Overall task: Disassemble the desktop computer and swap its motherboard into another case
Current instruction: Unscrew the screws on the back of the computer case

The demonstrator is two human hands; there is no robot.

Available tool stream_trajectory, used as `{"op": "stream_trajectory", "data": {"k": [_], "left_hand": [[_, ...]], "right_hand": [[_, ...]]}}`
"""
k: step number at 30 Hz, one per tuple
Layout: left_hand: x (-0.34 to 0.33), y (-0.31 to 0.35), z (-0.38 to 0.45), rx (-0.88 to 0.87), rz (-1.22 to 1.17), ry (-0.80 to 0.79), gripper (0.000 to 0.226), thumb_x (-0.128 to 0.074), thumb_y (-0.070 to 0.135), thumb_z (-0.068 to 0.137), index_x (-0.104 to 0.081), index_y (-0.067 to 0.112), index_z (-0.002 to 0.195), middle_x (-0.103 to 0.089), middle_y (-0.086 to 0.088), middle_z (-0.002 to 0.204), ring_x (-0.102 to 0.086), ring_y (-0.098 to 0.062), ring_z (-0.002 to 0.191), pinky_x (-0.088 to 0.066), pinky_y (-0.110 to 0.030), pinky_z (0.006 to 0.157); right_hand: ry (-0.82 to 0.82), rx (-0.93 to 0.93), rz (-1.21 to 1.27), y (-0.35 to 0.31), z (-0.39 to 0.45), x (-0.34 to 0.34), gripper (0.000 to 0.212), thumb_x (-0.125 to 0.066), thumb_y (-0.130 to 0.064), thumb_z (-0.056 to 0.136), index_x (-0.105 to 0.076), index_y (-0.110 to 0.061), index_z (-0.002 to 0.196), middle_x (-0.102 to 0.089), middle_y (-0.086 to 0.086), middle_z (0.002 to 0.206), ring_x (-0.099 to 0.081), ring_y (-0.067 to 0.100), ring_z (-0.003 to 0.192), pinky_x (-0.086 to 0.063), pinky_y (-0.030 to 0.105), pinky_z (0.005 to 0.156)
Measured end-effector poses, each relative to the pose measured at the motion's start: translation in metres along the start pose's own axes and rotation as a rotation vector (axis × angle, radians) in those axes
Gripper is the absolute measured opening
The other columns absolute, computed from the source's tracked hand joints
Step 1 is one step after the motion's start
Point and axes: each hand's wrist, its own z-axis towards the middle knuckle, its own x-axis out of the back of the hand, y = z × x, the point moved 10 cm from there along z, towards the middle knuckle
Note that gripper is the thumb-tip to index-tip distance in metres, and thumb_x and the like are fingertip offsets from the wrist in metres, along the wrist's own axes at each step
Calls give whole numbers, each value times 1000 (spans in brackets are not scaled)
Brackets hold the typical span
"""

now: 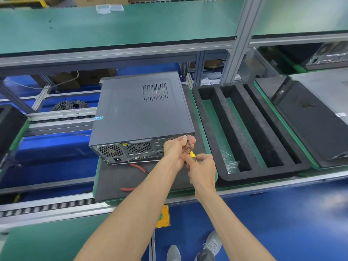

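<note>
Computer (143,113) lies flat on the mat (120,178), rear panel toward us — a stiff, likely heavy steel box, best lifted by both side edges. At its 5 o'clock corner our right hand (202,168) pinches the screwdriver (191,150) handle; our left hand (177,147) curls around its shaft, steadying the tip.

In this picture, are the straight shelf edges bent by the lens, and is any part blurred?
Head view: the wide lens bows the upper shelf and the conveyor rail; the picture's edges look soft, the far background most; the computer case, left hand, right hand and screwdriver at the centre are fairly sharp.
</note>
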Motion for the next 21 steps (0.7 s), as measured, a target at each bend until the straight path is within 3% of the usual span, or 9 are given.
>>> {"op": "stream_trajectory", "data": {"k": [2,5,9,12,13,15,18,21], "left_hand": [[-1,-1,0,2,9,-14,23,-48,-4,99,-67,-6,86,-73,-14,74,-66,-18,60,-57,-25,59],[0,-2,0,9,21,-17,23,-50,-1,100,-69,-5,88,-73,-15,79,-66,-17,61,-56,-26,61],[-1,-1,-1,9,9,-20,22,-48,-3,100,-68,-7,90,-72,-16,81,-66,-17,59,-56,-24,59],[-2,0,-1,3,2,-19,24,-48,-4,99,-67,-7,85,-72,-16,78,-67,-17,58,-57,-24,58],[-2,-1,-1,6,-2,-17,24,-49,-4,99,-67,-6,85,-73,-15,76,-68,-17,59,-57,-24,59],[-3,-1,-1,14,-17,-24,21,-49,-3,100,-66,-7,88,-73,-14,76,-69,-16,60,-56,-25,59],[-2,-3,-1,24,-15,-26,19,-53,3,100,-67,-5,91,-74,-13,80,-69,-16,62,-54,-26,59],[-2,-3,0,20,-47,-18,15,-58,6,99,-67,-5,92,-75,-15,83,-72,-19,68,-57,-27,62]], "right_hand": [[3,-26,-5,2,2,1,21,-61,-43,96,-61,-22,96,-72,2,75,-58,15,62,-46,32,59],[19,-54,-48,3,2,2,39,-45,-36,104,-70,-16,83,-70,-3,61,-56,14,57,-44,32,57],[41,-36,-64,2,1,6,36,-54,-37,101,-71,-14,81,-70,-2,63,-59,16,61,-46,32,59],[22,2,-22,-2,1,5,22,-74,-38,89,-63,-18,88,-69,6,81,-59,20,68,-47,35,62],[14,-2,-16,-2,1,5,27,-76,-39,86,-58,-21,94,-68,7,86,-60,21,71,-48,35,62],[-6,-35,-2,0,2,2,25,-67,-44,92,-56,-23,100,-70,5,82,-58,18,65,-45,32,56],[-10,-83,13,4,2,1,35,-45,-40,103,-67,-15,90,-70,5,67,-50,13,48,-36,25,42],[2,-42,-33,4,2,3,25,-62,-39,95,-66,-16,87,-71,5,74,-55,14,55,-41,29,51]]}}
